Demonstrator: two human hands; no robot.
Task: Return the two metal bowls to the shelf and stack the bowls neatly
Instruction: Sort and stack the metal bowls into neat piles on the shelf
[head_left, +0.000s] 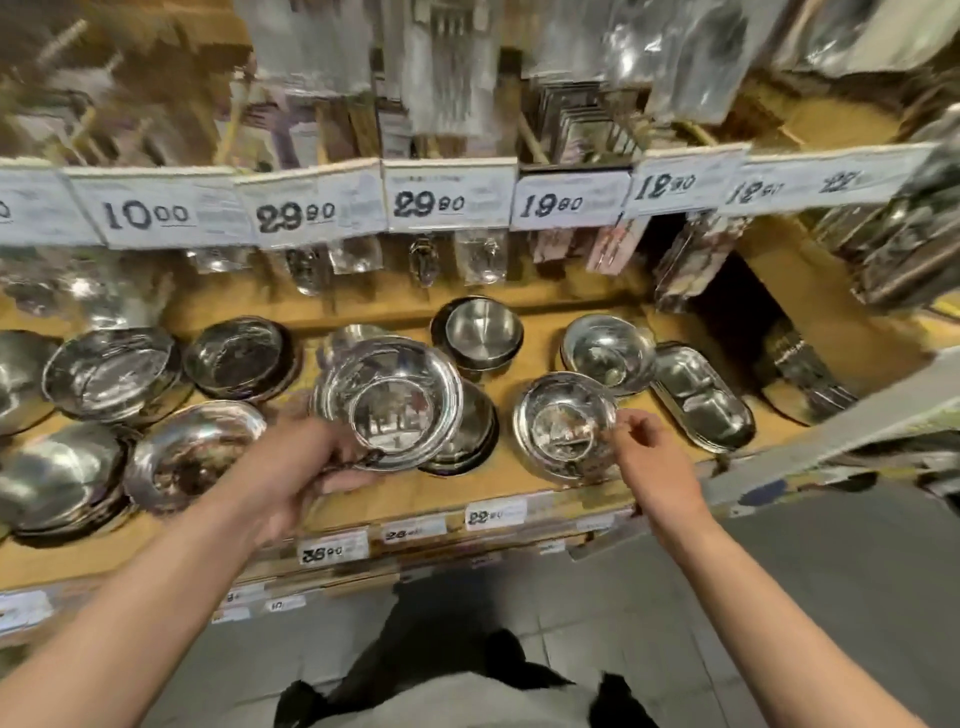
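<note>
My left hand (306, 470) grips a wide shiny metal bowl (395, 402) by its near rim and holds it tilted above the wooden shelf (519, 493), over a stack of dark-rimmed bowls (470, 434). My right hand (644, 452) pinches the right rim of a smaller metal bowl (563, 423), which rests on top of a stack near the shelf's front edge. Whether that bowl is lifted or resting on the stack is hard to tell.
Other bowl stacks crowd the shelf: left stacks (111, 371), (239, 358), (192, 457), a deep pot (483, 330), a bowl (608, 353) and oval divided trays (701, 397) at right. Price tags (449, 195) and hanging packets hang above. Grey floor lies below.
</note>
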